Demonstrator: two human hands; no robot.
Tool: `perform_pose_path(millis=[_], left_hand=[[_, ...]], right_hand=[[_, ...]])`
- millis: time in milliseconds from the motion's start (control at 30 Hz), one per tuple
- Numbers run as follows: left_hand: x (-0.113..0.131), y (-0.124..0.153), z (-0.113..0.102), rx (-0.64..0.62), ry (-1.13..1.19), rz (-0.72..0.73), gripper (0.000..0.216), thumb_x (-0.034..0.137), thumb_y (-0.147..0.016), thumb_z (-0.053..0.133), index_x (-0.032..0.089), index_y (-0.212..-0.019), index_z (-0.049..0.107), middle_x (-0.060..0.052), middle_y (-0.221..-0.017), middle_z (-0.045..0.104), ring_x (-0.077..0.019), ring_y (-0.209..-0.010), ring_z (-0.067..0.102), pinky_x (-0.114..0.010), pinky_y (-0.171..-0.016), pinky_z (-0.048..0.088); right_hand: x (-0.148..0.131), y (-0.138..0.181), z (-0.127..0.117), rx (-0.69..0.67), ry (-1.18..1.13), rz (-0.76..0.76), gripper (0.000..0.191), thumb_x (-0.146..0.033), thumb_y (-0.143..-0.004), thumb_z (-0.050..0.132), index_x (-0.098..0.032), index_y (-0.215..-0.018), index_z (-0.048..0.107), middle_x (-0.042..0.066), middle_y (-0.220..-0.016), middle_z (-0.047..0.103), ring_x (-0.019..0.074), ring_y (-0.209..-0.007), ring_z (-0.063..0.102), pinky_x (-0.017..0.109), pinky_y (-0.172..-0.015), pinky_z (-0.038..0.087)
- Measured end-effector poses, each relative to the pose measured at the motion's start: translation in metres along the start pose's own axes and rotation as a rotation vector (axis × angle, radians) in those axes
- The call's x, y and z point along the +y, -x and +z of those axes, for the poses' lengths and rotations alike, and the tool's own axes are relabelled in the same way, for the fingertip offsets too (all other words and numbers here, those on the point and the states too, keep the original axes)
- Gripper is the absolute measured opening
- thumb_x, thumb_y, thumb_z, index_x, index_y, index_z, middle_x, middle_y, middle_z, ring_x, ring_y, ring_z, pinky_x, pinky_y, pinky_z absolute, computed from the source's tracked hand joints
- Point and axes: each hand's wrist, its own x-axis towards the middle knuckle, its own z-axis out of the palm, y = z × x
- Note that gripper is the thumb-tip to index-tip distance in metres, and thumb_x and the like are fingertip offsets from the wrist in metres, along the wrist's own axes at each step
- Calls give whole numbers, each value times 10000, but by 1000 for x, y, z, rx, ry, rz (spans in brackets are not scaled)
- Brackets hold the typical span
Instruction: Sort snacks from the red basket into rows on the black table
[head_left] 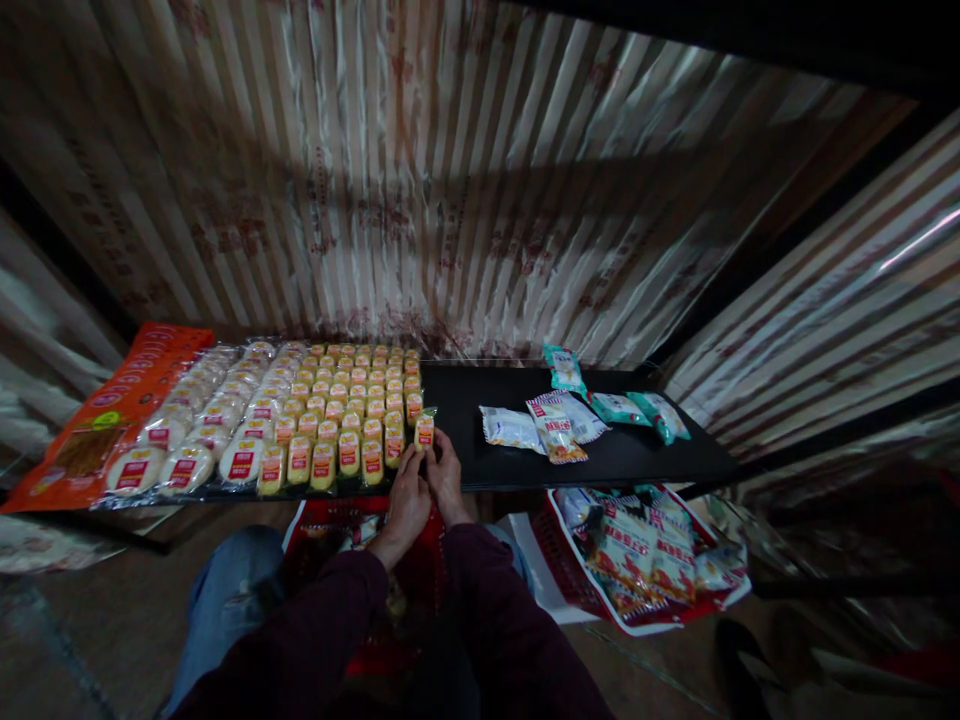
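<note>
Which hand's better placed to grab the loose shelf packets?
Right hand, likely: it's nearer the loose packets. The left hand sits closer to the yellow cake rows. Both are at one wrapped cake.

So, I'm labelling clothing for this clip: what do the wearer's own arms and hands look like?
The left hand and right hand are bare, with no gloves. The long sleeves look dark purple or maroon and reach about to the wrists. I see no markings on them, though the light is dim.
</note>
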Motion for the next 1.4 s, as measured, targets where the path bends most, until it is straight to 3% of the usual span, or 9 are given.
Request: perform_pose_path(millis=[400, 933, 1133, 1400], left_hand=[[-7, -9, 1, -13, 51, 15, 567, 44, -708, 400, 139, -1240, 568, -109, -1405, 495, -203, -1346, 400, -414, -1176, 246], [-13, -15, 7, -20, 53, 0, 559, 63, -722, 413, 121, -1260, 550, -132, -1404, 493, -212, -1345, 402, -427, -1172, 248], [-13, -14, 8, -10, 51, 5, 606, 58, -701, 417, 130, -1293, 524, -115, -1413, 486, -203, -1362, 375, -398, -1179, 236], [-13, -12, 6, -54, 48, 20, 642, 42, -702, 405, 136, -1332, 488, -119, -1410, 492, -204, -1382, 343, -411, -1180, 221]], right_hand=[[2, -16, 9, -21, 51, -4, 376, -226, -783, 508, -197, -1141, 619, 73, -1110, 681, 197, -1018, 616, 353, -951, 466], [1, -15, 3, -62, 379, -158, 361, -252, -820, 454, -164, -1124, 628, 115, -1074, 654, 244, -1021, 546, 401, -957, 402], [2, -20, 6, -33, 324, -175, 395, -278, -834, 440, -156, -1172, 603, 124, -1188, 630, 239, -1116, 524, 414, -1009, 376], [0, -30, 16, -28, 267, -72, 468, -352, -846, 438, -140, -1237, 580, 129, -1233, 621, 243, -1151, 522, 410, -1030, 374]])
